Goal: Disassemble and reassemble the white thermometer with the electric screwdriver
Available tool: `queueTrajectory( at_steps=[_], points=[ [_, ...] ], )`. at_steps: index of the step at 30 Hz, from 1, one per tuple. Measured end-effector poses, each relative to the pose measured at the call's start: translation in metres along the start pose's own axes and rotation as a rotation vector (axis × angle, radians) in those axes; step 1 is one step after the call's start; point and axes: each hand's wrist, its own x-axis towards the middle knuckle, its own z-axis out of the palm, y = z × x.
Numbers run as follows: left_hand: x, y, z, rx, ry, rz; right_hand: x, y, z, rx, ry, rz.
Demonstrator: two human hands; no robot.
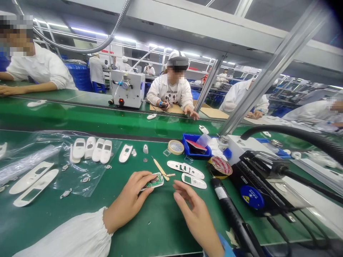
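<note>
The left hand (128, 201) grips a green circuit board (154, 181) seated in a white frame, pinching it between thumb and fingers above the worktop (150, 233). The right hand (194, 214) is open, its fingers loosely curved, near the board but not touching it. The work looks part-way along: a row of white casings (91, 149) that appear whole lies on a plastic bag (84, 180) to the left, while two white covers (185, 169) lie apart, to the right of the board, with nothing fitted to them. A wooden stick (160, 168) lies just beyond the board. Farther right sit a soldering iron (227, 207), a tape roll (176, 147) and a blue tray (196, 145).
</note>
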Motion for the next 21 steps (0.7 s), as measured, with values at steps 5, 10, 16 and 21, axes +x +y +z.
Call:
queueTrajectory(
  at_steps=[5,10,16,21],
  points=[
    [-0.017,0.008,0.006,0.038,-0.188,-0.008,-0.046,0.013,-0.075,-0.424,0.186,-0.231],
    [-0.020,0.008,0.013,0.068,-0.264,-0.004,-0.045,0.034,-0.148,-0.806,0.176,-0.363],
    [-0.020,0.008,0.015,0.079,-0.266,-0.038,-0.026,0.051,-0.173,-1.336,-0.198,-0.700],
    [-0.022,0.010,0.015,0.098,-0.241,-0.034,-0.010,0.055,-0.172,-1.366,-0.426,-0.957]
  ],
)
